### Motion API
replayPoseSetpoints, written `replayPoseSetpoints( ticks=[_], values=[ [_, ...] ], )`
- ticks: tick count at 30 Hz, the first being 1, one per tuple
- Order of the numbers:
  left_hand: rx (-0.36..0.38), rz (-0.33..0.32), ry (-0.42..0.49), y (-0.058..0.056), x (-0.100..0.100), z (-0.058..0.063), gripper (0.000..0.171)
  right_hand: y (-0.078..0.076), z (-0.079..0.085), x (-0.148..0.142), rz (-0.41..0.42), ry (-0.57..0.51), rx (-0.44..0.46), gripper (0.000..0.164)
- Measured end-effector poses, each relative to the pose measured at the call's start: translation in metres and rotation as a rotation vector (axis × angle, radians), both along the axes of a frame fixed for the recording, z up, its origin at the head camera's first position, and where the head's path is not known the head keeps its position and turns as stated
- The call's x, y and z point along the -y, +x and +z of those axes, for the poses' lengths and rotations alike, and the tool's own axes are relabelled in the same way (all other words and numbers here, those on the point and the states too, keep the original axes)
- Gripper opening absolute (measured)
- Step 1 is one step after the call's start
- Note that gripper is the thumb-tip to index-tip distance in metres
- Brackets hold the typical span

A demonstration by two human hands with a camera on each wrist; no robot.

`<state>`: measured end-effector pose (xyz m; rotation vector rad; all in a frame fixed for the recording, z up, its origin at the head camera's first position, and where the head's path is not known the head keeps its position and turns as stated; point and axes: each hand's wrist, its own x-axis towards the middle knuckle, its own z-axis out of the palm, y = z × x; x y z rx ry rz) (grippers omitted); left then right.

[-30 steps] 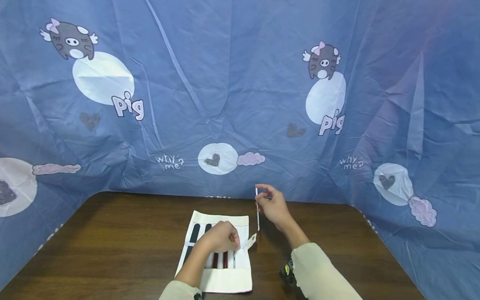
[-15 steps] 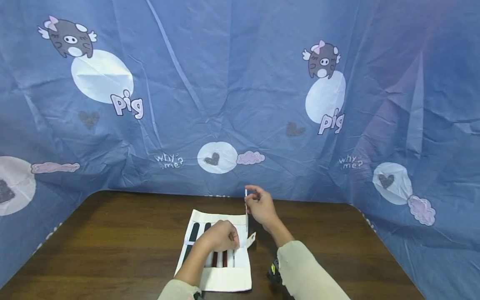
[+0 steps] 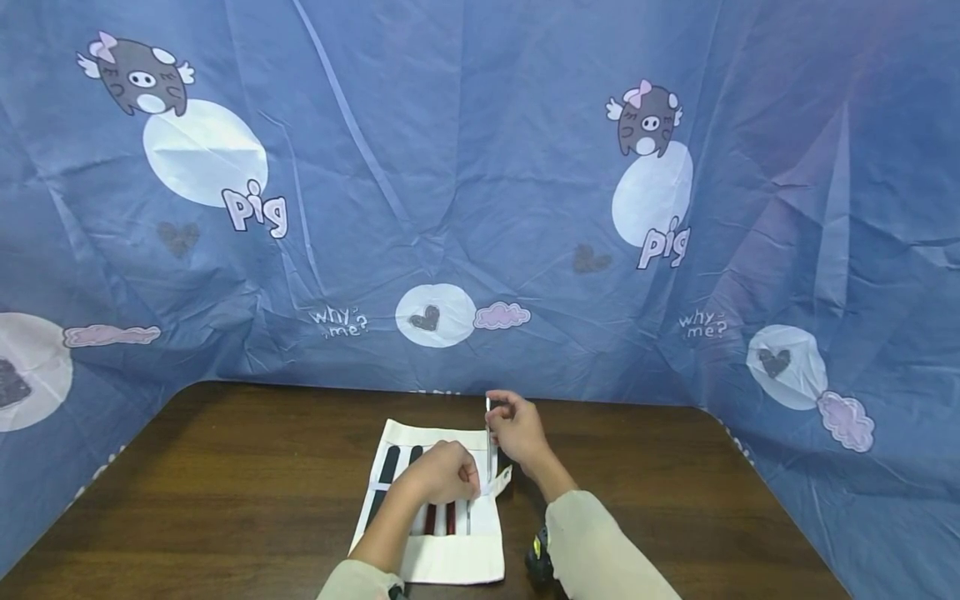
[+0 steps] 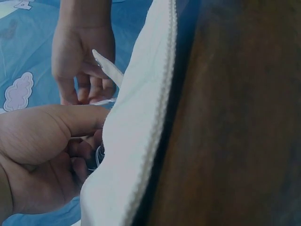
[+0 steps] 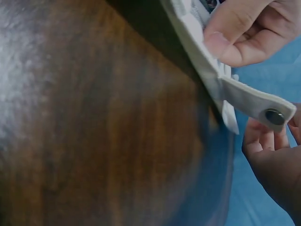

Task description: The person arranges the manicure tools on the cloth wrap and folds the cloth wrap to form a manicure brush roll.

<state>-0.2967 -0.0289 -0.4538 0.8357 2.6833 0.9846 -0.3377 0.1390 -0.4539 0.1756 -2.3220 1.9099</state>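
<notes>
A white cloth roll-up case lies unrolled, with dark flat-ended tools, dark red ones and a thin silvery one in it. My left hand reaches over it and pinches the white band near its right edge. At the case's far right my right hand holds a thin silvery rod upright between thumb and fingers. The rod's lower end is close to the band; whether it passes under cannot be told. A strap with a metal snap sticks out beside both hands.
Brown wooden table surrounds the case. Behind it hangs a blue printed cloth, close beyond the far edge. A dark device sits at the right wrist.
My right hand has moved left with the rod, from beside the case to over its right edge, then lower toward the band. The left hand has stayed in place.
</notes>
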Motion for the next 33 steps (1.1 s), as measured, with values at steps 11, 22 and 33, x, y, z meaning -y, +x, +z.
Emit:
replayPoseSetpoints(
  ticks=[11, 22, 33],
  values=[
    [-0.012, 0.003, -0.021, -0.001, 0.0, -0.001, 0.017, -0.001, -0.021, -0.003, 0.031, -0.019, 0.03, 0.036],
    [-0.023, -0.004, -0.025, -0.001, 0.0, -0.002, 0.018, -0.003, -0.027, -0.006, 0.081, -0.004, 0.057, 0.035],
    [-0.026, -0.003, -0.03, -0.002, 0.0, -0.002, 0.017, 0.004, -0.022, -0.008, 0.133, 0.037, 0.06, 0.034]
  ],
)
